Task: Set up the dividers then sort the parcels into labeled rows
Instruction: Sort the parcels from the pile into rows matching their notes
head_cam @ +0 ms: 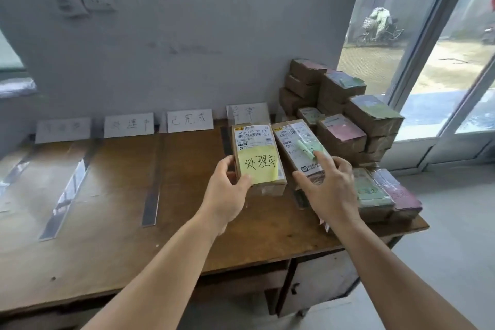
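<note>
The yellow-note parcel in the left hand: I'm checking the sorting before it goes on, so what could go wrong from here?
1. The yellow-note parcel reads 处理中; the matching card stands two rows left, so it might land under the nearer 已完成 card.
2. The right hand rests on the green-note parcel, whose note curls up and could peel off.

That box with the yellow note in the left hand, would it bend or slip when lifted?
The box with the yellow note looks like stiff cardboard with square edges, so it probably keeps its shape. The left hand holds it alone, so it seems light. Its glossy tape may be a bit slippery. The yellow note might peel off.
</note>
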A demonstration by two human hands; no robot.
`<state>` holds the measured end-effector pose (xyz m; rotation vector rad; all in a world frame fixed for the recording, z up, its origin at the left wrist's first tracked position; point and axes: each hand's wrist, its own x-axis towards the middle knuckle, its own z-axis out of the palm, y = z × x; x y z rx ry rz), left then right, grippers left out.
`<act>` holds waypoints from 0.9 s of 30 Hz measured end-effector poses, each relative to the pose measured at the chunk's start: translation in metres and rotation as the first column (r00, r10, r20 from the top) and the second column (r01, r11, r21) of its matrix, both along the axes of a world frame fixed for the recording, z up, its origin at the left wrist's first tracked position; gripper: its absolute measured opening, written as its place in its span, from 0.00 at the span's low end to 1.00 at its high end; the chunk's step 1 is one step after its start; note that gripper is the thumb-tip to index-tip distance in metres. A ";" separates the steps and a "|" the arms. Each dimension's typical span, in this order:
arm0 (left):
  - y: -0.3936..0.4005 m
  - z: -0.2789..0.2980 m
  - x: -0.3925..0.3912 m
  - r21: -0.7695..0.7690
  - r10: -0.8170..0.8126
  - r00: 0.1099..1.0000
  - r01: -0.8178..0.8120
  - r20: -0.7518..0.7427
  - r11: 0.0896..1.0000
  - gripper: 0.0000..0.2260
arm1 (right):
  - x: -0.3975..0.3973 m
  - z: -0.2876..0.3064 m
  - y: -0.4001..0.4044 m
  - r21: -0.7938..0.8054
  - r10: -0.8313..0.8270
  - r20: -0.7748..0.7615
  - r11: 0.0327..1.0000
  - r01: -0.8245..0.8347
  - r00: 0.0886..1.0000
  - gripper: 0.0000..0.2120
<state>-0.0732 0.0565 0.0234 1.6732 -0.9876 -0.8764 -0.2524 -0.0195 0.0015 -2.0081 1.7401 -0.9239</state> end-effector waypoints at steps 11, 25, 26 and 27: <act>0.047 0.000 0.120 -0.022 0.163 0.986 -0.162 0.041 0.986 0.24 | 0.137 0.009 0.038 -0.006 0.153 0.002 0.988 -0.153 0.988 0.24; -0.008 -0.018 0.247 -0.022 0.357 0.933 -0.356 0.033 0.934 0.24 | 0.263 -0.025 -0.044 0.122 0.216 -0.025 0.970 -0.212 0.976 0.25; -0.015 -0.020 0.258 -0.018 0.362 0.931 -0.361 0.040 0.932 0.24 | 0.274 -0.031 -0.054 0.142 0.220 -0.020 0.966 -0.215 0.975 0.26; -0.023 -0.021 0.268 -0.014 0.366 0.930 -0.366 0.042 0.931 0.23 | 0.285 -0.038 -0.063 0.161 0.225 -0.020 0.962 -0.219 0.974 0.26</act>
